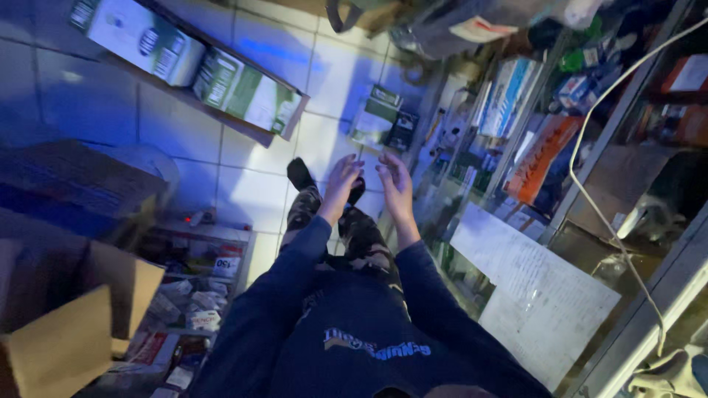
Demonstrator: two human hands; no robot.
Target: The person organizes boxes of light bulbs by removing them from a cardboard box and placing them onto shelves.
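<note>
I look down past my dark blue sweatshirt and camouflage trousers (365,243) to both hands raised side by side over the white tiled floor (251,191). My left hand (343,180) has its fingers loosely spread and pointing away from me; it grips nothing. My right hand (397,184) is cupped a little, palm turned inward toward the left, and it too is empty. The two hands are near each other but not touching.

The nearest things ahead are a small green-and-white box (375,116) and a dark box (403,131) just beside it, both standing on the floor against the foot of the glass shelving (472,147). They lie straight beyond my fingertips, slightly to the right — so the right hand is the nearer one, though neither touches them. The green box stands roughly upright, its long side running up the frame and leaning a bit.

To my right a sheet of paper (531,287) lies on the glass counter, with a white cable (590,199) looping across it. On my left sit an open cardboard box (66,324) and a low rack of small packets (195,295); further off, long green-and-white cartons (199,74) rest on a board.
</note>
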